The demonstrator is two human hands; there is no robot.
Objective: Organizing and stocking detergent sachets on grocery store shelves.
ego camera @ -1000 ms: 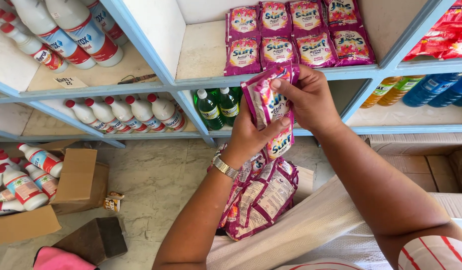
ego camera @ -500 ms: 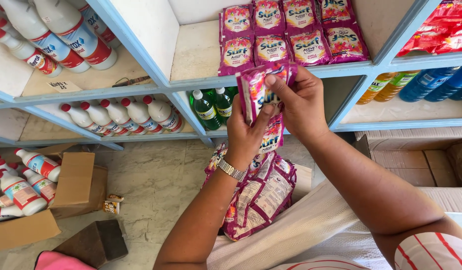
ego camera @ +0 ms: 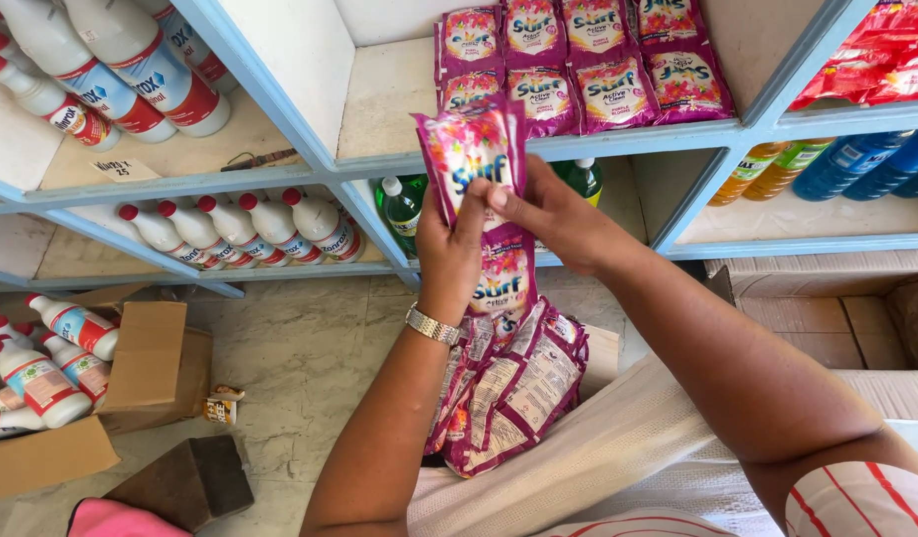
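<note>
Step in hand: separating one pink detergent sachet (ego camera: 476, 149) from the sachet strip (ego camera: 508, 388) that hangs down to the lap. Left hand (ego camera: 451, 254) and right hand (ego camera: 553, 214) both have fingers closed on the top sachet, just before the front edge of the shelf (ego camera: 379, 99). The sachet likely needs tearing free. Shelved sachets (ego camera: 578, 60): about eight visible. Green bottles (ego camera: 401, 204): two.

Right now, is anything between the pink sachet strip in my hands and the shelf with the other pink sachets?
Nothing visible. Both hands, left hand and right hand, hold the pink sachet strip just before the blue-edged shelf, whose left part lies bare.
</note>
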